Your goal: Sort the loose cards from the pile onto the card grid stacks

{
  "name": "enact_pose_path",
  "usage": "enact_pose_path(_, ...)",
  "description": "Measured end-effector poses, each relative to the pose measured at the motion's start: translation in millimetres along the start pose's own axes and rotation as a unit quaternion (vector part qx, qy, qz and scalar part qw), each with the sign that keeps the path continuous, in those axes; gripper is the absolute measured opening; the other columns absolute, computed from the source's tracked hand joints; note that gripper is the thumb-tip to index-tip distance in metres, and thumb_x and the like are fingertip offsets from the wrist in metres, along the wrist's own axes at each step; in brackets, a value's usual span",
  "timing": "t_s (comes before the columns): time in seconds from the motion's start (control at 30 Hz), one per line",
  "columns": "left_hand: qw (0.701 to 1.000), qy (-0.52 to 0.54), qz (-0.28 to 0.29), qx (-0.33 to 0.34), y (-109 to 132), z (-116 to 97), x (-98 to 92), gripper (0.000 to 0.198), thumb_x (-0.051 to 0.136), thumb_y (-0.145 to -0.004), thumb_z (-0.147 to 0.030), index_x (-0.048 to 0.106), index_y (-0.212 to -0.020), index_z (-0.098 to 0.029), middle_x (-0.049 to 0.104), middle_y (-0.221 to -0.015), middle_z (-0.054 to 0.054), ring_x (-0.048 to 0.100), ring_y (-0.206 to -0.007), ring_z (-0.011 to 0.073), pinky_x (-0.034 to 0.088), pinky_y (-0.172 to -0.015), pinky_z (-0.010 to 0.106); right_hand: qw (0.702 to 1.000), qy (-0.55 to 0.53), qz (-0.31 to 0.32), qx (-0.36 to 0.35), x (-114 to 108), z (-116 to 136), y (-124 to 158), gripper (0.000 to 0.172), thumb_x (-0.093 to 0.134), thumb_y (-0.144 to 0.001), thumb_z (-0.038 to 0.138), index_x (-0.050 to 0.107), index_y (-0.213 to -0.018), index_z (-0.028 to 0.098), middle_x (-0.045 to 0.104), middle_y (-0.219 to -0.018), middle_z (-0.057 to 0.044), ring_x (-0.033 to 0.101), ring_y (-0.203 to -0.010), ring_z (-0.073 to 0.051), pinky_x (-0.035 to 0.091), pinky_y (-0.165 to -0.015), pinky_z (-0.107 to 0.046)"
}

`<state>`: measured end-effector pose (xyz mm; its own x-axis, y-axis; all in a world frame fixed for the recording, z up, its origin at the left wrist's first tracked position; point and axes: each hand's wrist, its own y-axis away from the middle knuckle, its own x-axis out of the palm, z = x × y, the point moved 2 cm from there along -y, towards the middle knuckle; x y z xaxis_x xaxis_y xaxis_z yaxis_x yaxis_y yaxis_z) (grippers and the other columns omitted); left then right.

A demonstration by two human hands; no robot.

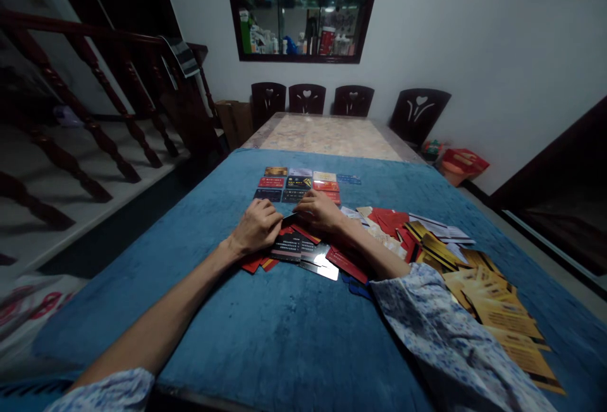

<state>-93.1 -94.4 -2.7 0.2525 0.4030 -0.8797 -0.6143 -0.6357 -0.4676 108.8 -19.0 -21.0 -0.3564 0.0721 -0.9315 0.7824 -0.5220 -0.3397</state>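
My left hand (258, 225) and my right hand (318, 211) meet over the blue cloth, with a thin card (289, 217) pinched between their fingers. Just beyond them, cards lie in rows, among them a gold card (275, 171), a red card (271, 182) and a black card (268, 195). Below my hands is a loose pile with black cards (286, 249), red cards (348, 265) and a shiny silver card (327, 268). My right forearm crosses over part of this pile.
Gold cards (505, 311) spread over the right side of the blue cloth (265, 330), with red cards (389, 219) and white cards (441, 229) nearer the middle. Dark chairs (307, 100) stand past the bare table end (332, 134). A plastic bag (38, 304) is at the lower left.
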Motion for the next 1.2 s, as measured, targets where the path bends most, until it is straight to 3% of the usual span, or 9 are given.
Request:
enact_pose_path(0.23,0.998,0.024,-0.017,-0.047,2,11,4.4,0.027,0.045,-0.096,-0.018,0.072,-0.100,-0.017,0.074,-0.090,0.010,0.059,-0.089,0.0246,0.043,-0.082,0.040,0.999,0.010,-0.035,0.028,-2,3,-2,0.028,0.050,-0.101,0.025,0.075,-0.112,0.021,0.076,-0.100,-0.009,0.059,-0.099,-0.023,0.044,-0.086,-0.037)
enact_pose_path(0.53,0.993,0.071,-0.030,-0.088,4,20,9.9,0.034,0.047,-0.091,-0.010,0.067,-0.118,-0.017,0.075,-0.098,0.009,0.060,-0.092,0.0245,0.044,-0.081,0.038,0.994,0.032,-0.068,0.084,0,7,-1,0.031,0.059,-0.096,0.017,0.066,-0.126,0.021,0.074,-0.108,-0.011,0.060,-0.102,-0.024,0.046,-0.086,-0.035)
enact_pose_path(0.7,0.992,0.070,-0.020,-0.104,3,18,10.8,0.035,0.048,-0.089,-0.009,0.067,-0.118,-0.018,0.075,-0.102,0.009,0.060,-0.094,0.0260,0.046,-0.083,0.041,0.993,0.054,-0.064,0.080,6,5,-1,0.031,0.060,-0.094,0.017,0.066,-0.124,0.022,0.075,-0.112,-0.010,0.061,-0.100,-0.025,0.044,-0.088,-0.036)
enact_pose_path(1.2,0.973,0.065,0.069,-0.210,1,16,22.4,0.050,0.052,-0.087,-0.013,0.055,-0.137,-0.018,0.070,-0.122,0.012,0.061,-0.111,0.0300,0.045,-0.097,0.046,0.990,0.086,0.007,0.116,2,13,1,0.058,0.057,-0.090,0.023,0.052,-0.148,0.021,0.070,-0.122,-0.014,0.057,-0.109,-0.029,0.038,-0.088,-0.039)
